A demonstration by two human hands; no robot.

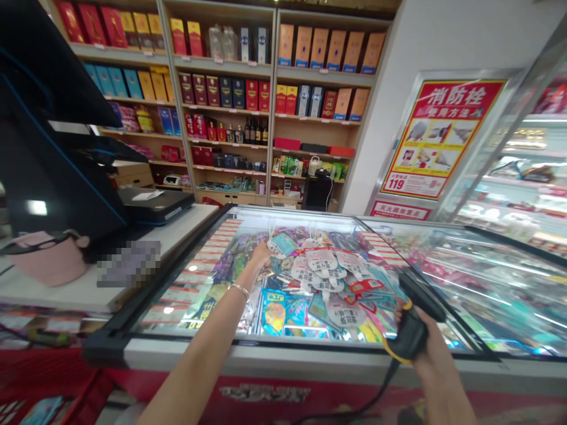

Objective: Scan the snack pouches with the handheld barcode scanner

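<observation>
One left hand (261, 255) at a teal packet (283, 244), one right hand (427, 348) around a barcode scanner (414, 324).
It rested on the packet near the back edge of the chest freezer (266, 354), perhaps not pinching it; the right hand was clamped on the scanner above the front right corner, beside heaped snack packets (328, 283).

Chest freezer (305, 353) at bottom centre, snack packets (321, 265) inside under glass. Checkout counter (186, 227) to its left. Wall shelving (221, 66) behind. Fire-hydrant poster (443, 139) upper right, right of the shelving.
</observation>
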